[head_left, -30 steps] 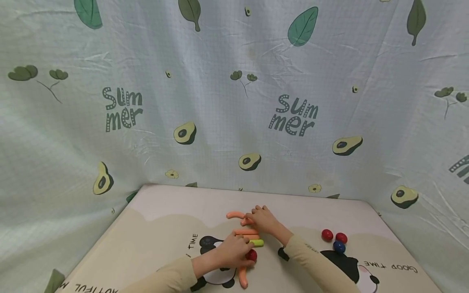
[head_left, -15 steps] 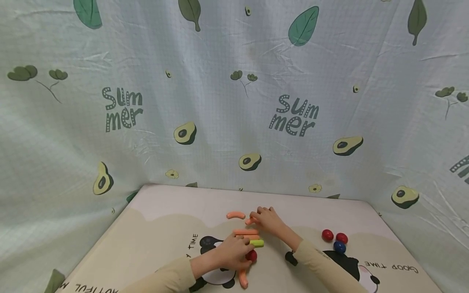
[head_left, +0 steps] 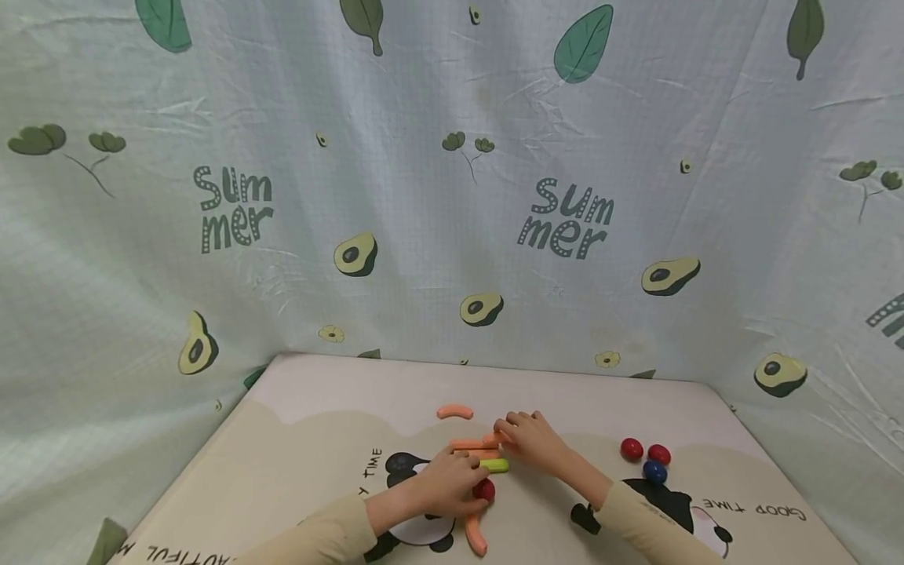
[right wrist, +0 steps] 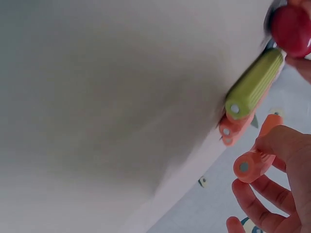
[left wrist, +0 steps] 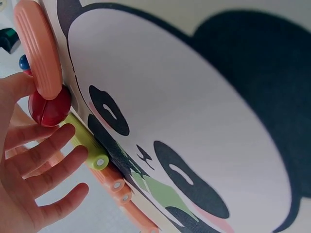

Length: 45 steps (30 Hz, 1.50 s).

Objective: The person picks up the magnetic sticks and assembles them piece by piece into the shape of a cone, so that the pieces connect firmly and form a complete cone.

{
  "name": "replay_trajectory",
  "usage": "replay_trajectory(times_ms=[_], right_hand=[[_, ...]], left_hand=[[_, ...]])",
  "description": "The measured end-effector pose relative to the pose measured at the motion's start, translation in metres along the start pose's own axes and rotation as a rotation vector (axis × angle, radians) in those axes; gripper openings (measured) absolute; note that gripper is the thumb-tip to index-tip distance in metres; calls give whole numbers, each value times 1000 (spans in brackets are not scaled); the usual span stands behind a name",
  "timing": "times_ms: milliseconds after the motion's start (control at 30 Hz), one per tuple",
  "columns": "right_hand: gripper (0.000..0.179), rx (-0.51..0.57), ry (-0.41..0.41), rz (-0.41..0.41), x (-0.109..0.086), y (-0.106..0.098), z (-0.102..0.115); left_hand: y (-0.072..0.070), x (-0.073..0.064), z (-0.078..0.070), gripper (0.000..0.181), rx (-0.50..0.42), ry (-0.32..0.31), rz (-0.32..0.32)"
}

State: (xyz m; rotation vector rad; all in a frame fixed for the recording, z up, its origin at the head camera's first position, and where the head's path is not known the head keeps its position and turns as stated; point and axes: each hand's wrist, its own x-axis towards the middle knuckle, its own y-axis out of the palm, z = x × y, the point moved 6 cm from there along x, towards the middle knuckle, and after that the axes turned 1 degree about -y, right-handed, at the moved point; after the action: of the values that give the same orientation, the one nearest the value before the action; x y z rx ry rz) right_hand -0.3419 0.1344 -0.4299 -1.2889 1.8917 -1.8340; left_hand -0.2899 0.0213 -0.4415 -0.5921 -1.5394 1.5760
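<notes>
My left hand [head_left: 446, 480] pinches a red ball [left wrist: 49, 108] between thumb and forefinger, the other fingers spread. A curved orange magnetic stick [head_left: 475, 535] touches that ball on the near side. Beyond the ball lies a straight green stick [right wrist: 255, 85], with two orange sticks [head_left: 475, 445] beside it. In my right hand [head_left: 534, 441], thumb and fingers hold another curved orange magnetic stick [right wrist: 255, 162], a silver disc showing on its end. From the head view it overlaps the right end of the orange pair; in the right wrist view a gap separates them.
One more curved orange stick [head_left: 455, 411] lies farther back on the table. Two red balls [head_left: 632, 449] and a blue ball [head_left: 655, 472] sit together at the right. The panda-printed tabletop [head_left: 304, 463] ends at a patterned cloth [head_left: 410, 188].
My right hand has moved right and nearer, carrying the curved orange stick to the row's right end. The near orange stick has swung slightly right, while my left hand stays at the red ball.
</notes>
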Motion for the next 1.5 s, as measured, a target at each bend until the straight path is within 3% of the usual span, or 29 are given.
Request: replay_trajectory(times_ms=[233, 667, 1133, 1500], right_hand=[[16, 89, 35, 34, -16, -7, 4], [16, 142, 9, 79, -31, -17, 13], [16, 196, 29, 146, -41, -15, 23], [13, 248, 30, 174, -42, -11, 29]], left_hand=[[2, 0, 2, 23, -30, -3, 6], [1, -1, 3, 22, -27, -7, -2], [1, -1, 2, 24, -30, -21, -4], [-1, -2, -1, 27, -6, 7, -61]])
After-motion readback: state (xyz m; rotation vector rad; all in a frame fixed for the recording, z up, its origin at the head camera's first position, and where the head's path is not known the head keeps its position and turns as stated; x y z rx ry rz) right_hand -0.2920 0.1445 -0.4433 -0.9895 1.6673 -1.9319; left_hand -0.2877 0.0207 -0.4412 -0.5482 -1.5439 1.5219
